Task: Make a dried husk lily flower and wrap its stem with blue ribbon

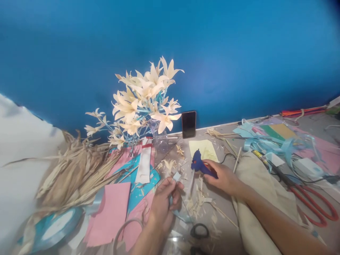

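Note:
My left hand (164,205) pinches a small pale blue piece of ribbon (176,176) between thumb and forefinger, the other fingers curled. To the right, my right hand (220,179) is closed round the handle of a dark blue glue gun (198,163). A whitish glue stick (191,182) shows at the gun, slanting down toward the table. Cream husk scraps (200,200) lie scattered between and below the hands. Close under my left hand are black scissor handles (199,231), partly out of view. Behind the gun lies a pale yellow sheet (205,150).
Cream husk flowers (148,88) stand in a clear vase (160,141) beside a phone (189,124) propped on the blue wall. Dried husks (66,166), pink paper (111,212) and a ribbon roll (60,226) lie left; red-handled scissors (316,205) and beige cloth (265,184) lie right.

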Motion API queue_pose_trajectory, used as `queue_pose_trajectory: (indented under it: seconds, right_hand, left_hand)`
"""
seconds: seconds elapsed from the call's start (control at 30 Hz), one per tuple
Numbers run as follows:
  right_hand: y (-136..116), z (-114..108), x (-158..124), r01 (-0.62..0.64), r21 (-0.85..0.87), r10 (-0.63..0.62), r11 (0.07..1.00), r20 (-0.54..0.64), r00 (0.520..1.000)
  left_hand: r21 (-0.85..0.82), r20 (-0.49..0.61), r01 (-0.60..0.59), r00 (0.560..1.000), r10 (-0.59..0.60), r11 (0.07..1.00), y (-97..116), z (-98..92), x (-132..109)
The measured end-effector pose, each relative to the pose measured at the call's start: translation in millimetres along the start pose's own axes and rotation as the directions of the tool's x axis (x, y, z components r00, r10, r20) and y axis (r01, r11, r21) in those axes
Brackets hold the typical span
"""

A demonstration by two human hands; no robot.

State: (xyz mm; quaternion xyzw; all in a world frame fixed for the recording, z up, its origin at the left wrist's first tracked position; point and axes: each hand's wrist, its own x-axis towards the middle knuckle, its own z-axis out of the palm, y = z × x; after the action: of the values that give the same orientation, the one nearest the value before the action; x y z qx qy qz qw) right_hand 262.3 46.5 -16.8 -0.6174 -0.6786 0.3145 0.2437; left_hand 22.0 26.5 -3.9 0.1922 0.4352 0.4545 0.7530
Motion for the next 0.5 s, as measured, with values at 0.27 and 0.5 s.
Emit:
queue_pose_trajectory:
  seconds: [0.27, 0.5]
  right_hand:
    - [5, -13, 3, 0.000, 0.691, -0.025, 0.722, 0.026, 0.999]
    - [-5, 11, -9, 0.200, 0.449, -0.114, 0.871, -0.212, 0.971]
  left_hand:
    - [-0.022, 0.019, -0.021, 1.000, 0.021, 1.000, 3, 6.1, -5]
    - [0.034, 0.100, -0.087, 0.992, 0.083, 0.996, -6, 18.4, -19]
